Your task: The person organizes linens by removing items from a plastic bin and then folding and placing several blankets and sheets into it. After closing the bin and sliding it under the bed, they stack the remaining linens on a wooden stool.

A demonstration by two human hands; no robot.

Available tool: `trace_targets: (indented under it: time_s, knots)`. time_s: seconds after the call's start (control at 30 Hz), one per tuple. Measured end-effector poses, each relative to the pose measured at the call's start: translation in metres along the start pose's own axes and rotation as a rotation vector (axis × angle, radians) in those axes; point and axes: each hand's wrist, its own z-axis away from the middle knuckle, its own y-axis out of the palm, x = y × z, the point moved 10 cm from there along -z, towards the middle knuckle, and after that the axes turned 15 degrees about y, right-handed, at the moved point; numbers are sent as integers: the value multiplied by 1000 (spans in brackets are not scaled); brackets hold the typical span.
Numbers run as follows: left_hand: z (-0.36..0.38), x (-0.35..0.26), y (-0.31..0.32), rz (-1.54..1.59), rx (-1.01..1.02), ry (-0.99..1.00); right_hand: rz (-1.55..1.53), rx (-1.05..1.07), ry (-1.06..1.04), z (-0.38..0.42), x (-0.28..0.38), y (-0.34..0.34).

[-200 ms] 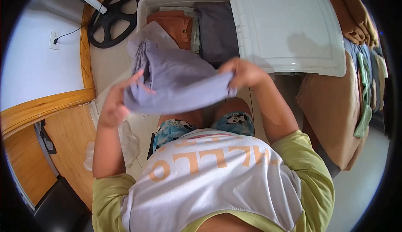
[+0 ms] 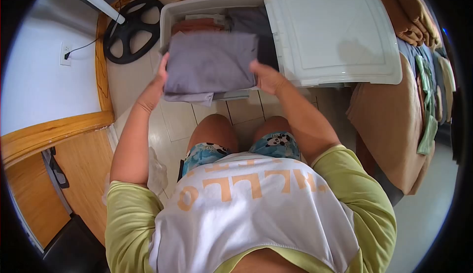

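Supporting a folded gray garment [image 2: 212,61] from both sides, the two hands held it level over the near-left part of a white plastic storage bin [image 2: 165,24]. The left hand [image 2: 156,83] was closed partway around the garment's left edge; the right hand [image 2: 268,77] pinched the opposite edge with its thumb on top, its other fingers too hidden to judge. One loose flap hung at the garment's near edge; whether the cloth touched the bin's rim could not be told. Inside the bin, toward its far side, lay a rust-orange garment [image 2: 199,25] and, to the right of that, dark gray fabric [image 2: 249,21]. The white lid [image 2: 340,31] spread over the bin's right part and beyond it. A black spoked pole base [image 2: 129,25] stood just left of the bin; a brown cloth [image 2: 384,130] draped to its near right, and a clear plastic bag [image 2: 156,172] lay on its near side.
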Motion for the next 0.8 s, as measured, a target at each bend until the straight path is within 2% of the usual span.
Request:
trace_targets:
  time_s: [0.03, 0.07, 0.1, 0.17, 0.2, 0.27, 0.3, 0.37, 0.4, 0.47, 0.5, 0.57, 0.6, 0.67, 0.7, 0.73, 0.8]
  knots:
    - [1, 17, 0, -272, 73, -162, 390, -110, -12, -6, -2, -2]
    - [5, 18, 5, -301, 30, -135, 776, -224, -18, -11, -6, -6]
    - [11, 21, 11, -291, 41, -147, 764, -235, -7, -13, -13, -9]
    - [15, 10, 6, -560, 11, -63, 760, -461, -116, -11, -2, -24]
    - [19, 7, 10, -561, 10, -63, 760, -459, -117, -13, -2, -21]
    - [35, -14, -2, -527, -318, 4, 702, -467, -399, -3, 17, -8]
    - [43, -10, 3, -528, -318, -6, 699, -465, -390, -8, 16, -13]
    - [65, 1, 2, -602, -420, -104, 1078, -729, -133, -23, 11, -38]
    - [69, -1, 6, -604, -423, -110, 1079, -723, -128, -29, 16, -35]
    - [79, 12, 9, -628, -361, -330, 1687, -770, 380, -44, 0, -37]
    - [77, 9, 6, -631, -362, -331, 1686, -767, 379, -45, 2, -34]
    - [83, 23, -4, -547, -375, -541, 1455, -670, 650, -39, -19, -44]
    - [84, 34, -9, -545, -373, -540, 1454, -673, 650, -38, -20, -45]
    - [80, 39, -37, -697, -515, -289, 1172, -663, 625, -36, -26, -49]
    - [76, 48, -45, -696, -514, -290, 1172, -663, 627, -33, -24, -48]
    - [60, 35, -49, -796, -513, -120, 1086, -578, 587, -34, -24, -41]
    - [38, 24, -52, -890, -512, 50, 1002, -495, 550, -36, -26, -40]
